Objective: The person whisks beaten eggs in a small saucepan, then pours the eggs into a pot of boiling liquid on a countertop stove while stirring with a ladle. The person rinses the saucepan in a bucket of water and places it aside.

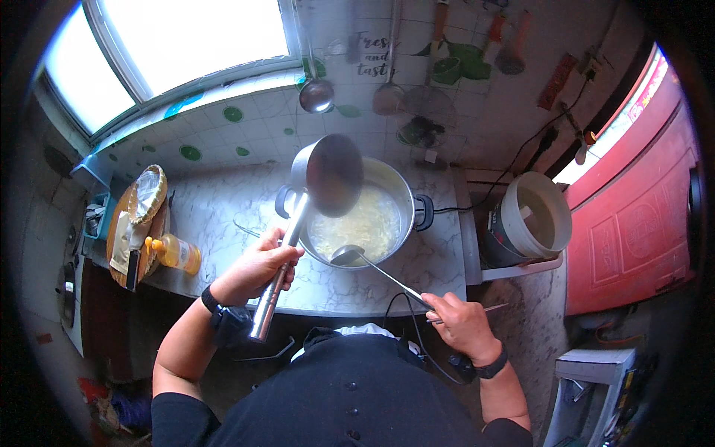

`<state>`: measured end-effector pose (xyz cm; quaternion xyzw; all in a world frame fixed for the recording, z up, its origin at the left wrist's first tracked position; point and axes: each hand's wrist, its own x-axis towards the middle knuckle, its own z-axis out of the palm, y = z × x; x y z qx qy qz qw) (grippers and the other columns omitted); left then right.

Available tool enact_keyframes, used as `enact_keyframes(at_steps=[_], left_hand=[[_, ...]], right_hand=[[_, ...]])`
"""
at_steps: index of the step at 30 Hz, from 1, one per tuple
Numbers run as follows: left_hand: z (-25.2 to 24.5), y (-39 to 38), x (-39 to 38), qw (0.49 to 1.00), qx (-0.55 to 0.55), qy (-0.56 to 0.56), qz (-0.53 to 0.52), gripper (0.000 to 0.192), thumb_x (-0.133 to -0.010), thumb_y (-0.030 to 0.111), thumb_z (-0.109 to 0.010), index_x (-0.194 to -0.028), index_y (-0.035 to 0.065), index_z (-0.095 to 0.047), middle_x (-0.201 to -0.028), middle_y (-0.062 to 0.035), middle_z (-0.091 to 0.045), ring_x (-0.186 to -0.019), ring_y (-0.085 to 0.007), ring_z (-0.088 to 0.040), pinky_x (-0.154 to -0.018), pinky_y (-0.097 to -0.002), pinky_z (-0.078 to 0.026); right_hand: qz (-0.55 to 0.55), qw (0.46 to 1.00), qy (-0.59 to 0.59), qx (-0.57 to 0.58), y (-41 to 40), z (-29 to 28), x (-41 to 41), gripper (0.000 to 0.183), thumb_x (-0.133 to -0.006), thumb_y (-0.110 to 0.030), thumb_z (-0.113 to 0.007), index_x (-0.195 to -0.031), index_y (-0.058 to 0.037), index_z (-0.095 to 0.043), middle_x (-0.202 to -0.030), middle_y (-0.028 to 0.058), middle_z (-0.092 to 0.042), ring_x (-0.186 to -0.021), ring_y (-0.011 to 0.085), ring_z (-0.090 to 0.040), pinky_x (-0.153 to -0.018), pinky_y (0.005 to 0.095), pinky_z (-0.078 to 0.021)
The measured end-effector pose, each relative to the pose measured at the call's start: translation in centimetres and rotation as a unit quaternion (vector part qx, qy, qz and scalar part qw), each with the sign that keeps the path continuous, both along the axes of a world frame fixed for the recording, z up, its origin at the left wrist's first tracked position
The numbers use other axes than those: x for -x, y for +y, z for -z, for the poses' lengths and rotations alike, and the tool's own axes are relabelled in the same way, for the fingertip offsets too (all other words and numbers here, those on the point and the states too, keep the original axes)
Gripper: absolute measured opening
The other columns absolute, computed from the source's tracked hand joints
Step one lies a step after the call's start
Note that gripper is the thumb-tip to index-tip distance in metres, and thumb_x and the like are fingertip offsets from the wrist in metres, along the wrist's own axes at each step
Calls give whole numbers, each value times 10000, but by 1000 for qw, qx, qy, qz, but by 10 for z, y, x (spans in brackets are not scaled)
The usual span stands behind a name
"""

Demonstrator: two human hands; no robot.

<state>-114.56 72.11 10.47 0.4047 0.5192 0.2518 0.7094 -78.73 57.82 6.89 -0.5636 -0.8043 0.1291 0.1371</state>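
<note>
A large two-handled metal pot [399,195] stands on the marble-patterned counter, holding pale, cloudy liquid with yellowish-white pieces in it. My left hand [268,262] grips the metal handle of a deep saucepan-like scoop [335,176], which is tilted over the pot's far left part; its inside is dark and what it holds cannot be told. In my right hand [461,321] is the long handle of a metal ladle [347,255], whose bowl rests at the pot's near rim. A thin stick or second utensil [496,307] also passes through my right hand.
To the left are a yellow-orange bottle [181,254], a round wooden board [118,246] with a cleaver, and a small woven basket [148,195]. A white bucket [536,215] stands at the right, near a red door [631,223]. Ladles [317,96] hang on the wall; a cable runs behind the pot.
</note>
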Motion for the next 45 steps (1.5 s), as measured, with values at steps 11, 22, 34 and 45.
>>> enact_keyframes(at_steps=[11, 22, 34, 45], left_hand=[[5, 10, -26, 998, -14, 30, 56, 298, -969, 169, -650, -1140, 64, -430, -748, -28, -543, -532, -145, -575, -479, -278, -493], [5, 27, -38, 991, -21, 82, 103, 355, -976, 204, -645, -1158, 20, -403, -806, -66, -554, -621, -137, -619, -582, -276, -563], [17, 53, -38, 996, -60, 50, 48, 313, -964, 174, -640, -1133, 20, -427, -789, -55, -546, -617, -122, -604, -571, -267, -558], [17, 44, 7, 994, -64, 73, -52, 258, -975, 153, -646, -1061, 76, -416, -776, -49, -553, -595, -125, -608, -530, -259, -540]], right_hand=[[11, 1000, 20, -6, -3, 5, -3, 353, -881, -148, -694, -1223, -125, -612, -831, 122, -602, -707, 323, -669, -594, 420, -540], [19, 999, 27, -4, -4, 8, -4, 367, -887, -150, -690, -1242, -111, -606, -840, 124, -610, -709, 316, -674, -585, 407, -541], [21, 999, 34, 4, -2, 9, -4, 370, -896, -145, -678, -1256, -107, -600, -850, 127, -613, -717, 315, -678, -600, 409, -549], [12, 1000, 22, 7, 3, 9, -6, 368, -886, -150, -679, -1245, -129, -602, -831, 127, -604, -707, 331, -667, -586, 428, -537]])
